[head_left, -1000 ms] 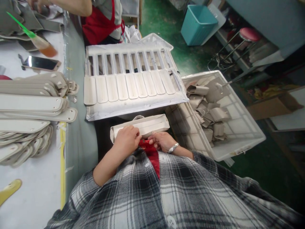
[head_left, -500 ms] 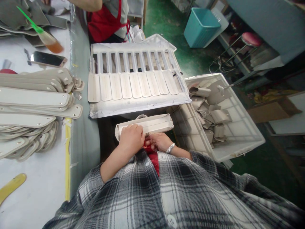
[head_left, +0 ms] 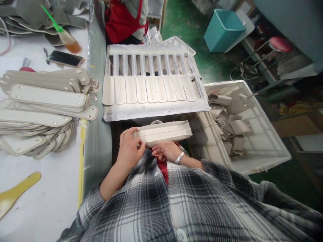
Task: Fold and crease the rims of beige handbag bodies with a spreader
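Note:
A cream bag-like piece [head_left: 164,131] lies crosswise at my lap, its long narrow panel with a lengthwise seam facing up. A small loop [head_left: 156,122] sticks out on its far side. My left hand [head_left: 130,146] grips its left end, fingers over the edge and thumb on the near side. At the near edge, my right hand [head_left: 168,151], with a silver bracelet on the wrist, has its fingers curled against the piece; the fingertips are partly hidden. Just beyond is a white board [head_left: 153,109] bearing a row of cream strips [head_left: 147,89] and slots.
To the left, a table [head_left: 50,188] holds stacked pale straps [head_left: 47,95], a phone [head_left: 65,58], a green-tipped glue bottle [head_left: 68,40] and a yellow spatula [head_left: 20,190]. A white crate [head_left: 267,148] with folded pieces stands right. Ahead is a person in a red apron [head_left: 123,22].
My left hand has slid from the middle of the bag-like piece to its left end, uncovering the panel. The right hand stays at the near edge. The view has shifted slightly left.

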{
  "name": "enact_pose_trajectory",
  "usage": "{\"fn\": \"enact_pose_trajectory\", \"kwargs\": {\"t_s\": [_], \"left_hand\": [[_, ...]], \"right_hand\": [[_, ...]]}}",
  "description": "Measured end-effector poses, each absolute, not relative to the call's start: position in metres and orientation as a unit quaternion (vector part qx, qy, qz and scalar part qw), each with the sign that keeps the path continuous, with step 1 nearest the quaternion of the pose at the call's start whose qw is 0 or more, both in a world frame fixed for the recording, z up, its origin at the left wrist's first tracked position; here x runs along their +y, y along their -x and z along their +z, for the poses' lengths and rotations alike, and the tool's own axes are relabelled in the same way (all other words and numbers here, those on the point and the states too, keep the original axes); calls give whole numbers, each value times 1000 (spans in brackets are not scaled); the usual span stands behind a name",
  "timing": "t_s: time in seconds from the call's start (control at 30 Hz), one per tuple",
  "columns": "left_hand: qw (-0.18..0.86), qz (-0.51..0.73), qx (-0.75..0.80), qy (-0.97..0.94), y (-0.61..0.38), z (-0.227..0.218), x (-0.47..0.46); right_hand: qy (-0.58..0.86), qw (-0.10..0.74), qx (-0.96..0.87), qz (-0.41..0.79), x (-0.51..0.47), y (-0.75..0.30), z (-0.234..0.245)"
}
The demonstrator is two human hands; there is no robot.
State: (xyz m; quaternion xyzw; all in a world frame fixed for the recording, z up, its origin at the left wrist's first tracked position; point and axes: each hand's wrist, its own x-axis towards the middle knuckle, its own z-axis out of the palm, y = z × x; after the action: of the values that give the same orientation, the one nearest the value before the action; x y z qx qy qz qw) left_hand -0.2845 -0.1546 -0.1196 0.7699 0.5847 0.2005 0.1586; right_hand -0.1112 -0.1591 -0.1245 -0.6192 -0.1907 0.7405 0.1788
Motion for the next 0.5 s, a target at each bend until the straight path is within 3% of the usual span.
{"fn": "enact_pose_trajectory", "kwargs": {"t_s": [0.23, 0.5], "left_hand": [[189, 206, 570, -773, 288, -121, -152], [190, 251, 570, -759, 294, -129, -150]], "right_hand": [[624, 137, -228, 734, -158, 130, -120], [633, 146, -245, 720, -160, 153, -120]]}}
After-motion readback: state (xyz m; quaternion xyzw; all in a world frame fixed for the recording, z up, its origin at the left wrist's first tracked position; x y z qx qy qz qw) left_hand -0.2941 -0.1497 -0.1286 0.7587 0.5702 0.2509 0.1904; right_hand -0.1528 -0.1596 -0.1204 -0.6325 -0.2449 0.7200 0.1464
